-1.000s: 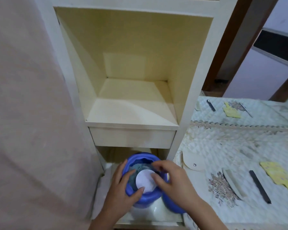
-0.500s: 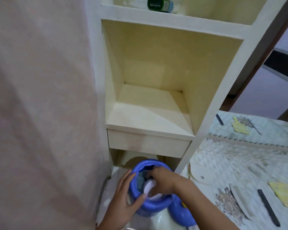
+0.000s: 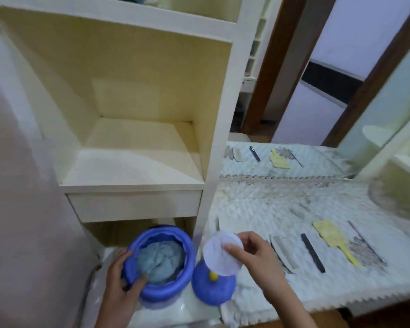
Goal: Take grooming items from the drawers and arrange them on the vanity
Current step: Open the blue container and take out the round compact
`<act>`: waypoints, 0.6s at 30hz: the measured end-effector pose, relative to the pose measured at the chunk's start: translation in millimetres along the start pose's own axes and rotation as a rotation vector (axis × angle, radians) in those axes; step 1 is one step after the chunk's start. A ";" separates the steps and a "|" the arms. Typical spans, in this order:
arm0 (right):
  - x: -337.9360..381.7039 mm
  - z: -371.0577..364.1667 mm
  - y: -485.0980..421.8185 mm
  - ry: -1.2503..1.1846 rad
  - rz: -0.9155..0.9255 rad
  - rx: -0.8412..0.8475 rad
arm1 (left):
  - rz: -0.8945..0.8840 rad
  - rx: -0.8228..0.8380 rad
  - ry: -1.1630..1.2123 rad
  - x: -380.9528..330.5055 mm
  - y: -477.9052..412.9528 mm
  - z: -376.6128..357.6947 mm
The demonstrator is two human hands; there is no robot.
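Head view, read from my remote station. The left hand (image 3: 118,280) grips the blue jar (image 3: 162,297), fingers curled round its wall and thumb hooked over the rim; the jar stands in the open bay under the shut drawer (image 3: 134,205). The right hand (image 3: 253,254) pinches a white disc (image 3: 219,256) between thumb and fingertips, holding it in the air just right of the jar and above the blue lid (image 3: 211,292). I judge the task partly done. A white comb (image 3: 283,253), a black comb (image 3: 313,253) and a yellow paddle (image 3: 329,235) already lie in a row on the vanity's quilted mat (image 3: 270,204). The disc is not yet set down, and jar and lid wait at the mat's left edge (the mirror behind doubles the row). The bluish stuff (image 3: 161,259) filling the jar may be cloth or a puff; I cannot tell. The thin rod (image 3: 365,240) beside the paddle is blurred, the top shelf is cut off, and the drawer's inside is hidden.
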State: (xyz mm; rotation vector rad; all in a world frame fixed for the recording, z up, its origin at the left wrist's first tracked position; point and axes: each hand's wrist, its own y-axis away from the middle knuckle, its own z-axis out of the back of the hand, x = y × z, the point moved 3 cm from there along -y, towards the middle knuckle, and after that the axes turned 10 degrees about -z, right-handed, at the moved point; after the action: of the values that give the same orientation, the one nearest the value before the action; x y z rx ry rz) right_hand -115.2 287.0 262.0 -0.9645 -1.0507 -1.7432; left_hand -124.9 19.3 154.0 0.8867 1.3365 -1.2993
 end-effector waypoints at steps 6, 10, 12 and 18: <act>-113.7 36.7 -38.4 -0.211 -0.423 -0.426 | 0.076 -0.079 0.003 -4.6 0.5 -7.0; -126.7 44.0 -61.9 -0.262 -0.478 -0.467 | 0.052 -0.124 -0.008 -7.0 2.3 -4.7; -131.4 44.8 -65.9 -0.182 -0.475 -0.489 | 0.036 -0.133 -0.025 -7.7 2.1 -3.6; -132.8 35.0 -58.1 0.334 -0.292 -0.577 | 0.021 -0.108 -0.086 -15.8 5.9 -6.2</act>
State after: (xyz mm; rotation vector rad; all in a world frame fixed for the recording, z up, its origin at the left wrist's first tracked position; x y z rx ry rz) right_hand -118.9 371.8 139.4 -0.8342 -0.4912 -2.4253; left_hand -117.2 28.6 167.3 0.7604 1.3138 -1.2243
